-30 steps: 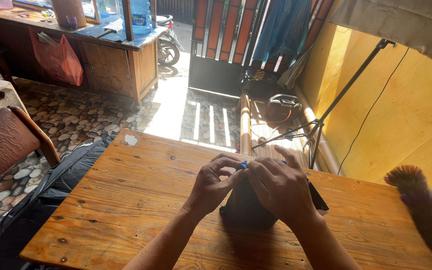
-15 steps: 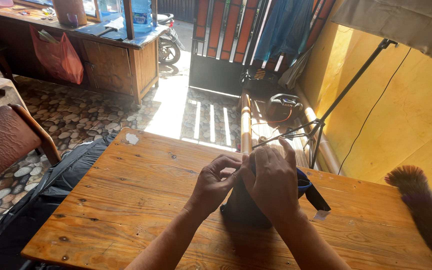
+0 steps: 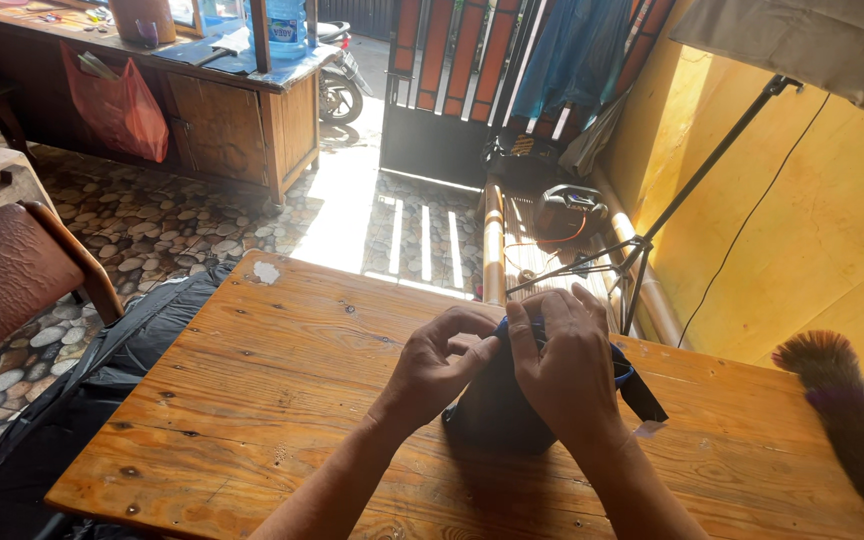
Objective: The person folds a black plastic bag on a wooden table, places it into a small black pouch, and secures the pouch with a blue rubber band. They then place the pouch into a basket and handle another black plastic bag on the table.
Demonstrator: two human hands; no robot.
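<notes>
Resting on the table [image 3: 282,370], a dark pouch [image 3: 497,410] is pinched at its top by both hands. Left hand [image 3: 437,365] and right hand [image 3: 567,370] each close their grip on it; a feather duster [image 3: 852,420] lies well right of the pouch.

Feather duster [image 3: 857,425], red bag [image 3: 117,105]

The right hand [image 3: 567,370] covers most of the dark pouch [image 3: 497,410] near the surface's [image 3: 282,370] far edge. The feather duster [image 3: 852,420] runs off the picture's right edge.
</notes>
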